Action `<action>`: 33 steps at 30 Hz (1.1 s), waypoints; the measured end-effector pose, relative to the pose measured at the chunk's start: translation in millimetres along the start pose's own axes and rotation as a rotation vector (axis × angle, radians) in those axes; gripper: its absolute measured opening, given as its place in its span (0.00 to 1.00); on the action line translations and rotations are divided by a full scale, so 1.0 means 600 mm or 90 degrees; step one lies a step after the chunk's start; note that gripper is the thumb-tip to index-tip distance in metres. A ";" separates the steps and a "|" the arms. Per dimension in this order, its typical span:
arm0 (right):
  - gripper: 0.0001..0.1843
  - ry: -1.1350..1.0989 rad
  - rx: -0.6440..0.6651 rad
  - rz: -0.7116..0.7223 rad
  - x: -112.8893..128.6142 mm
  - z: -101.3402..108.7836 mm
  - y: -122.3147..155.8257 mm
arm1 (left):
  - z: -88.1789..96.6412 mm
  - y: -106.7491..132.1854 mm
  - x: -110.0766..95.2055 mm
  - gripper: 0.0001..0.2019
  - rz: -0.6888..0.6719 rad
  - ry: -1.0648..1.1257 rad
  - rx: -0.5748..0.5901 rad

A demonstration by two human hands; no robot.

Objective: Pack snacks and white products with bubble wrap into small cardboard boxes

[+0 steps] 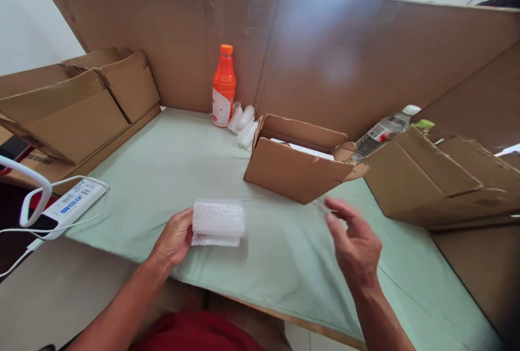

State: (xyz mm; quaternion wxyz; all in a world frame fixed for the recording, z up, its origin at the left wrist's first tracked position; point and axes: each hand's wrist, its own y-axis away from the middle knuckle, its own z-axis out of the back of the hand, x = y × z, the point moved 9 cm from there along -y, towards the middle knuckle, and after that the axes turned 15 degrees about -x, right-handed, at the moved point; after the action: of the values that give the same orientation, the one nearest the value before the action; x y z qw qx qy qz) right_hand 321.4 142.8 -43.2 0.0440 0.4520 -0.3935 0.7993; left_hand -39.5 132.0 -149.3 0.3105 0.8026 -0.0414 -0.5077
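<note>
A small flat packet in clear bubble wrap [218, 222] is gripped at its left edge by my left hand [176, 237], just over the green cloth. On the right, my right hand [357, 242] is raised with thumb and forefinger curved and a small gap between them. Its fingertips are slightly blurred, and I make out nothing held in them. Just beyond those fingertips stands an open cardboard box [290, 169] with a white item [311, 151] inside; the rest of its contents is hidden.
An orange bottle [224, 85] and crumpled clear plastic [245, 123] stand by the cardboard wall [170, 31]. Behind the right-hand carton [422, 172] leans a clear bottle [385, 129]. Larger cartons [77, 107], a white power strip [75, 199] and cables are at left.
</note>
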 end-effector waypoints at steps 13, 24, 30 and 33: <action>0.18 -0.037 0.346 -0.132 0.084 -0.227 0.093 | 0.064 0.038 0.005 0.25 -0.063 -0.157 0.013; 0.13 -0.166 0.766 -0.031 0.178 -0.203 0.213 | 0.080 0.048 0.017 0.29 0.002 -0.183 0.029; 0.19 -0.147 0.656 -0.010 0.139 -0.345 0.148 | 0.075 0.052 0.015 0.26 -0.020 -0.211 0.050; 0.26 -0.144 0.483 0.002 0.123 -0.362 0.090 | 0.076 0.053 0.014 0.26 -0.017 -0.199 0.045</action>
State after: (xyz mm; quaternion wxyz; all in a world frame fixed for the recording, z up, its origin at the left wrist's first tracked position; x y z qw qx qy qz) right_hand 105.5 229.6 -80.3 -0.1706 0.5207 -0.0732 0.8333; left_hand -66.1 82.4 -151.9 0.2653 0.7246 -0.0964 -0.6288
